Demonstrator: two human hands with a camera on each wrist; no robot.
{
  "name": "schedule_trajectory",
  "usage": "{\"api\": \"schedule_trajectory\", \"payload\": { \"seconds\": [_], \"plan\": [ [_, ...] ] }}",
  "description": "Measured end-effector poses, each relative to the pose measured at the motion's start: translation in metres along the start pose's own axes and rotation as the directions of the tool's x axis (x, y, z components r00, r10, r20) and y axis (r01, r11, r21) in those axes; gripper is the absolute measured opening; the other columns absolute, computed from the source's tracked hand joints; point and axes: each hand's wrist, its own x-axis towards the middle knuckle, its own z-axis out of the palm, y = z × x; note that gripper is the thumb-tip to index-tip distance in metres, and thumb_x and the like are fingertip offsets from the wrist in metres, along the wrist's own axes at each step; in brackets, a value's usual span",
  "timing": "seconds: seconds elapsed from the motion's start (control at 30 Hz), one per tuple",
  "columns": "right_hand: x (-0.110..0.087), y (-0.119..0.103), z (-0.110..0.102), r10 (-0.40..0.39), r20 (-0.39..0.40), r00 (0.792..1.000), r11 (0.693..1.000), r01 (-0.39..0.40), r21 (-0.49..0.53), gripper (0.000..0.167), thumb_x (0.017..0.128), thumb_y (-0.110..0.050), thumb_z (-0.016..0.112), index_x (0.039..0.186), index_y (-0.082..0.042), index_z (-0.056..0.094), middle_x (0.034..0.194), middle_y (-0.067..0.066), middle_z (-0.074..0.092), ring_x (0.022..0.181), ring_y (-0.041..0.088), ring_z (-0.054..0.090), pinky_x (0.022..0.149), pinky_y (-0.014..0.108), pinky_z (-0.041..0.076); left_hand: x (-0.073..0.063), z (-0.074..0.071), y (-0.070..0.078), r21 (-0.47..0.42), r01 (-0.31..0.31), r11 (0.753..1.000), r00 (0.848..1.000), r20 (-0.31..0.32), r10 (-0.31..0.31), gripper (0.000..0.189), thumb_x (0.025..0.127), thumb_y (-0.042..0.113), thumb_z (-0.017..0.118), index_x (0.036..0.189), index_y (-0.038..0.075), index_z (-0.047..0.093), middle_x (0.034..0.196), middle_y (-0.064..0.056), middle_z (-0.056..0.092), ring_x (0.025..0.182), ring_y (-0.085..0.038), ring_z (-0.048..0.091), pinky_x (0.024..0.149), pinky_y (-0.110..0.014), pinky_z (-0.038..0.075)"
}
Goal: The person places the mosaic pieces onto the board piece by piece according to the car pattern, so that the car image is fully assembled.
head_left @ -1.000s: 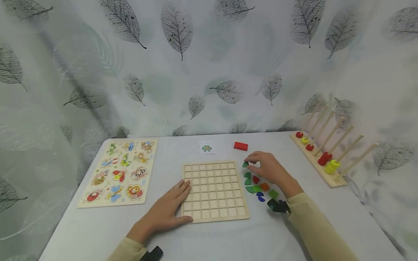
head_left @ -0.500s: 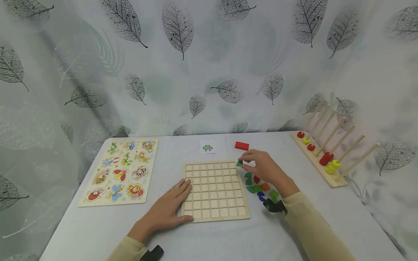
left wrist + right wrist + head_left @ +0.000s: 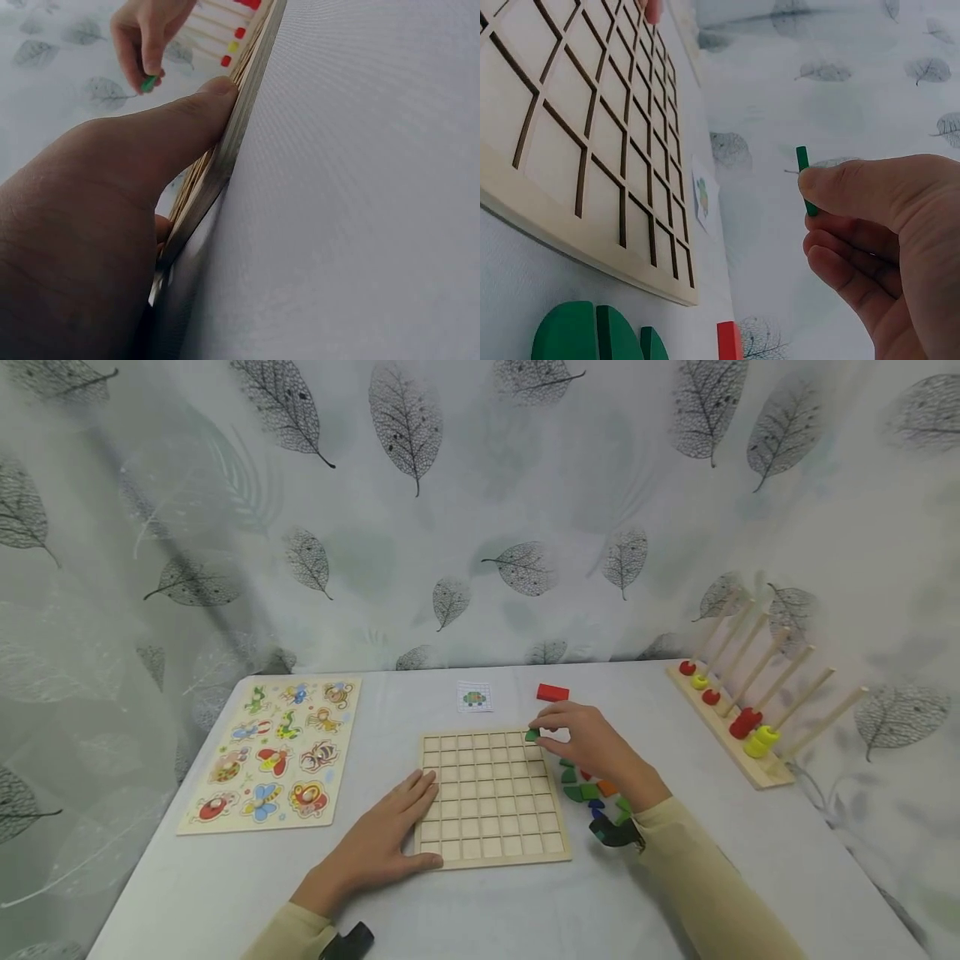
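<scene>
A wooden grid board (image 3: 495, 864) with square cells lies mid-table. My left hand (image 3: 386, 839) rests on its left edge, fingers fairly straight; in the left wrist view the thumb (image 3: 184, 124) lies along the board's rim. Above the board's far right corner, my right hand (image 3: 585, 739) pinches a small green piece (image 3: 807, 184) between thumb and fingers. The right wrist view shows that piece edge-on, apart from the board. Right of the board lie several loose pieces: green ones (image 3: 573, 793), an orange one (image 3: 607, 787) and blue ones, partly hidden by my right wrist.
A small card (image 3: 475, 697) with a green turtle-like picture lies behind the board, beside a red block (image 3: 552, 692). At left is an insect peg puzzle (image 3: 273, 760). A wooden stand (image 3: 731, 735) with upright rods and red and yellow beads stands at right.
My right hand has carried the green piece left, from beside the loose pieces to above the board's far right corner. My left hand has stayed in place on the board.
</scene>
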Motion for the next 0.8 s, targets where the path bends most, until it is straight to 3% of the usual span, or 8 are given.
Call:
{"api": "schedule_trajectory", "payload": {
  "seconds": [0.33, 0.5, 0.8],
  "plan": [
    [0.009, -0.008, 0.007, 0.014, 0.049, 0.999, 1.000, -0.015, 0.020, 0.027, 0.095, -0.012, 0.086, 0.122, -0.011, 0.084, 0.119, 0.001, 0.075, 0.105, 0.021, 0.071, 0.088, 0.041, 0.063, -0.002, 0.002, -0.002, 0.005, -0.028, 1.000, 0.999, -0.023, 0.028, 0.094, 0.100, 0.059, 0.069, 0.169, 0.004, 0.037, 0.178, -0.008, 0.028, 0.164, -0.031, 0.022, 0.127, -0.055, 0.031],
    [0.011, -0.014, 0.010, -0.022, 0.045, 0.999, 0.999, 0.020, 0.042, 0.027, 0.094, -0.009, 0.086, 0.121, -0.009, 0.084, 0.117, 0.004, 0.075, 0.105, 0.024, 0.071, 0.087, 0.045, 0.064, -0.002, 0.002, -0.003, -0.014, -0.017, 1.000, 1.000, 0.000, 0.017, 0.092, 0.101, 0.057, 0.069, 0.170, 0.005, 0.035, 0.178, -0.006, 0.026, 0.165, -0.029, 0.018, 0.129, -0.052, 0.028],
    [0.017, -0.020, 0.016, -0.046, 0.054, 0.997, 0.998, 0.044, 0.043, 0.028, 0.093, -0.008, 0.088, 0.120, -0.007, 0.083, 0.117, 0.005, 0.076, 0.105, 0.024, 0.070, 0.086, 0.045, 0.064, -0.001, 0.002, -0.002, -0.001, -0.036, 0.999, 0.999, -0.031, 0.035, 0.090, 0.101, 0.056, 0.069, 0.168, 0.004, 0.039, 0.176, -0.010, 0.030, 0.163, -0.033, 0.023, 0.127, -0.056, 0.031]
  ]
}}
